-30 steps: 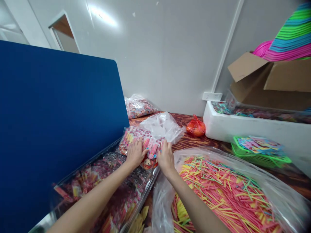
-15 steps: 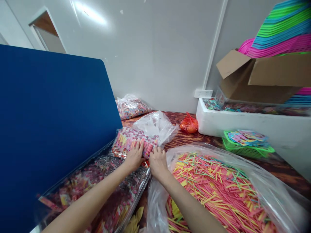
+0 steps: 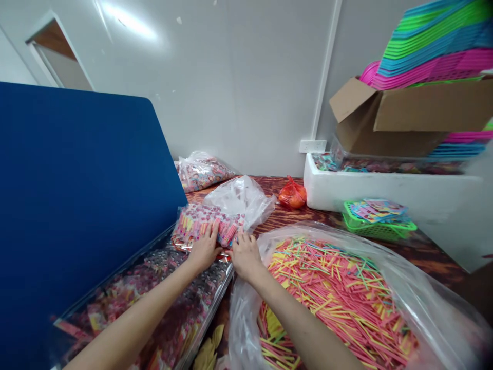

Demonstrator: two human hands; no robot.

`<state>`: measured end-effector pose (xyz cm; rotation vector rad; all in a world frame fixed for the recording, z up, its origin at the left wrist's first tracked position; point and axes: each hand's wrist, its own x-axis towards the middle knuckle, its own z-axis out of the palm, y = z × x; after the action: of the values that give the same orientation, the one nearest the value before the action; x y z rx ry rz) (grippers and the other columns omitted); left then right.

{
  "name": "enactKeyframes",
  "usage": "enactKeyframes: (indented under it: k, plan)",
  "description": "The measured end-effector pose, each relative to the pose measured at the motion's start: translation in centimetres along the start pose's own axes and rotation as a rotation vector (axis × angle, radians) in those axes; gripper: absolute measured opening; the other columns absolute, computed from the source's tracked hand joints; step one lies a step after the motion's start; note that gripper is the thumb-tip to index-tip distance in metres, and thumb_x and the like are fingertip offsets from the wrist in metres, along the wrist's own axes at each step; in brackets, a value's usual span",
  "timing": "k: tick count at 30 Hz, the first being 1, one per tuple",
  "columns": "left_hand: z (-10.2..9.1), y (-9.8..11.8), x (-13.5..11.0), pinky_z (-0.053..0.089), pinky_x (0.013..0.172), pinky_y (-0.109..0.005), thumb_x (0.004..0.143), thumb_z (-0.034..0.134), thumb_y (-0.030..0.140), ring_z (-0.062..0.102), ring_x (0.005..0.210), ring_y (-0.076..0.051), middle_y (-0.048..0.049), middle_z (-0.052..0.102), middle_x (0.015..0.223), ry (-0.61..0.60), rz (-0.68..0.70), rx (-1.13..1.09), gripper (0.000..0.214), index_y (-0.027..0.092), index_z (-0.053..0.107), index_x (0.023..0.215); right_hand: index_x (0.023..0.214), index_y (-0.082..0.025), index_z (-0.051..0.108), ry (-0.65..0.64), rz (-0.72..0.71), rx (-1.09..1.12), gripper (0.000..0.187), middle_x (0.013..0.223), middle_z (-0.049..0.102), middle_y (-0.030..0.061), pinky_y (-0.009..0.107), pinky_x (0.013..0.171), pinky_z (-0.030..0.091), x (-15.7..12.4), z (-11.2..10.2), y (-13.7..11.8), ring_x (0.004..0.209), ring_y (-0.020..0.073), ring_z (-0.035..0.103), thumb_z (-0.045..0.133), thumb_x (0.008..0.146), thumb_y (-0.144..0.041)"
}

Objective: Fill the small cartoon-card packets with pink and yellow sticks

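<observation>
Several small clear packets with pink and yellow striped contents and purple-pink print lie in a row on the far end of a clear-walled tray. My left hand is on the packets from the near side, fingers reaching over them and thumb to the right. At their right end, my right hand has its fingers bent over the edge. Both hands appear closed on the packets, though the undersides of the fingers are hidden. More wrapped pieces fill the tray under my left forearm.
A large clear bag of pink, yellow and green sticks lies open at right. Behind stand a crumpled plastic bag, a red bag, a green basket and a white foam box. A blue panel rises at left.
The whole view has shifted, so things appear slightly farther left. Both hands stay at the packets, with little movement relative to them.
</observation>
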<state>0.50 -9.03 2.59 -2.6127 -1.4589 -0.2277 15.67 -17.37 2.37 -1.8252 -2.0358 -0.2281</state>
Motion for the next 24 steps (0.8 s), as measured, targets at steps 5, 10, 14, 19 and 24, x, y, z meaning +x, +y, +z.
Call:
enactKeyframes:
  k: [5,10,14,19,24]
  plan:
    - [-1.1,-0.4,-1.0,0.048,0.086,-0.039,0.084,0.058,0.03,0.052,0.125,-0.035,-0.0216,0.021,0.157,-0.01,0.01,-0.037,0.092,0.021,-0.001,0.153,0.105,-0.009,0.07,-0.02,0.02,0.034,0.045,0.119,0.063,0.0212,0.048,0.097,0.034,-0.9,-0.3,-1.0,0.116,0.0325,0.049,0.044,0.095,-0.045]
    - [-1.0,-0.1,-1.5,0.047,0.088,-0.04,0.085,0.054,0.029,0.056,0.121,-0.035,-0.0231,0.02,0.157,-0.023,0.076,0.019,0.073,0.016,0.024,0.15,0.105,-0.018,0.067,-0.001,0.065,0.146,0.028,0.112,0.065,0.0126,0.041,0.095,0.036,-1.0,-1.6,-0.2,0.111,0.026,0.051,0.044,0.096,-0.032]
    - [-0.4,0.1,-1.4,0.048,0.087,-0.04,0.083,0.06,0.032,0.056,0.12,-0.035,-0.0237,0.02,0.157,0.002,0.057,0.052,0.078,0.014,0.023,0.149,0.127,-0.02,0.053,0.1,0.174,0.203,0.036,0.131,0.057,0.0105,0.037,0.097,0.036,2.6,-3.0,2.5,0.118,0.0224,0.047,0.038,0.095,-0.018]
    - [0.1,0.4,-1.1,0.047,0.09,-0.038,0.085,0.06,0.032,0.053,0.124,-0.033,-0.0236,0.03,0.153,0.052,0.042,0.075,0.075,0.012,0.024,0.148,0.119,-0.018,0.061,-0.06,0.211,0.228,0.031,0.127,0.061,0.012,0.034,0.091,0.04,6.5,-2.3,4.9,0.116,0.0238,0.054,0.045,0.092,-0.021]
    - [0.8,0.0,-0.5,0.048,0.088,-0.038,0.089,0.056,0.035,0.059,0.115,-0.031,-0.0213,0.03,0.154,0.035,0.011,0.087,0.067,0.017,0.028,0.147,0.108,-0.021,0.067,-0.08,0.21,0.229,0.032,0.107,0.07,0.0097,0.03,0.082,0.043,4.7,-0.2,5.7,0.1,0.0216,0.063,0.037,0.098,-0.029]
